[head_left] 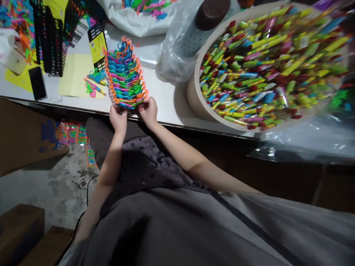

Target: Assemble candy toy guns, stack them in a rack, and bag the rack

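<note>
A long rack of colourful plastic toys [126,75] lies on the table's front part, its rows of blue, green, pink and orange pieces edged by orange rings on both sides. My left hand [118,119] grips its near left corner, fingers curled under the edge. At the near right corner, my right hand [149,111] is closed on the same rack, thumb near the last row. The fingertips are partly hidden beneath it. Just left of the rack lie a blue loose toy [97,77] and a green-and-pink loose toy [91,88].
A large round tub [195,83] of wrapped colourful sticks stands on the right. Behind are a dark-lidded bottle [191,35] in clear plastic and a white sack [149,24]. Leftward lie black racks [50,40], a phone [38,83] and yellow paper [72,70]. A cardboard box [24,136] stands below.
</note>
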{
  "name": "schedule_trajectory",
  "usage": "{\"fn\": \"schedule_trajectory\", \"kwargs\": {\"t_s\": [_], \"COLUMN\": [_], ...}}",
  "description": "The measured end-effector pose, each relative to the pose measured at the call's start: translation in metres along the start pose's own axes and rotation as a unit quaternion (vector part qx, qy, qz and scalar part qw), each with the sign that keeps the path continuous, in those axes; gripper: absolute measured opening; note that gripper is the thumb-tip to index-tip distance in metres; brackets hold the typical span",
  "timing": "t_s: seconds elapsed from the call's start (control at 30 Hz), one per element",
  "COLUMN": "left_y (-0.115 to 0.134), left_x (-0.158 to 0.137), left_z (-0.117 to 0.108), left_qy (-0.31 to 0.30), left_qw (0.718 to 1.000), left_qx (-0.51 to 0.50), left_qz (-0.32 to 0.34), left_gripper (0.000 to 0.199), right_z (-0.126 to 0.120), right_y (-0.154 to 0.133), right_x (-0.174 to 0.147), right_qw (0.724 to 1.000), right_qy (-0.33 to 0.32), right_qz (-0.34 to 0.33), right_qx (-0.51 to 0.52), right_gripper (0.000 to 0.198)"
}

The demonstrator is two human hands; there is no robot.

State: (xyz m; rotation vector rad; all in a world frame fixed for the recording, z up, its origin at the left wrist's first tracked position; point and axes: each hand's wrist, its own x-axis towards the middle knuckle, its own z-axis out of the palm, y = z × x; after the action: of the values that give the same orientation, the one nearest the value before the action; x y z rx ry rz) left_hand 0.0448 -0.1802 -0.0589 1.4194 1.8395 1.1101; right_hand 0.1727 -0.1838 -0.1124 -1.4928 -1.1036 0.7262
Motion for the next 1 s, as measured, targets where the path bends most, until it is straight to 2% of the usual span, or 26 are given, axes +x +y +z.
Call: {"fn": "schedule_trajectory", "kwargs": {"t_s": [0.2,0.33,0.47,0.6,0.8,0.9,1.0], "left_y": [0.001,0.004,0.001,-0.004,-0.002,-0.002,-0.001], "left_x": [-0.001,-0.004,-0.007,-0.004,0.003,0.005,0.005], "left_z": [0.001,-0.006,-0.018,-0.022,-0.024,-0.026,-0.03], "left_qy": [0.037,-0.008,-0.021,-0.057,-0.089,-0.096,-0.117], "left_qw": [0.999,0.999,1.0,0.997,0.994,0.994,0.993], "left_qx": [0.024,0.021,0.007,0.032,0.042,0.016,-0.016], "left_qz": [-0.017,-0.041,-0.017,-0.03,-0.038,-0.041,-0.018], "left_gripper": [0.024,0.023,0.019,0.01,0.023,0.027,0.026], "right_z": [0.002,-0.007,-0.016,-0.016,-0.012,-0.014,-0.018], "right_y": [-0.008,-0.028,-0.042,-0.04,-0.043,-0.046,-0.049], "right_x": [0.003,0.004,0.001,0.003,0.003,0.006,0.01], "right_qw": [0.999,0.992,0.993,0.983,0.969,0.964,0.958], "right_qy": [0.007,-0.042,-0.066,-0.094,-0.109,-0.137,-0.156], "right_qz": [0.042,0.092,0.06,0.066,0.061,0.065,0.06], "right_qx": [-0.015,-0.078,-0.076,-0.143,-0.214,-0.22,-0.234], "right_gripper": [0.015,0.015,0.012,0.016,0.024,0.028,0.028]}}
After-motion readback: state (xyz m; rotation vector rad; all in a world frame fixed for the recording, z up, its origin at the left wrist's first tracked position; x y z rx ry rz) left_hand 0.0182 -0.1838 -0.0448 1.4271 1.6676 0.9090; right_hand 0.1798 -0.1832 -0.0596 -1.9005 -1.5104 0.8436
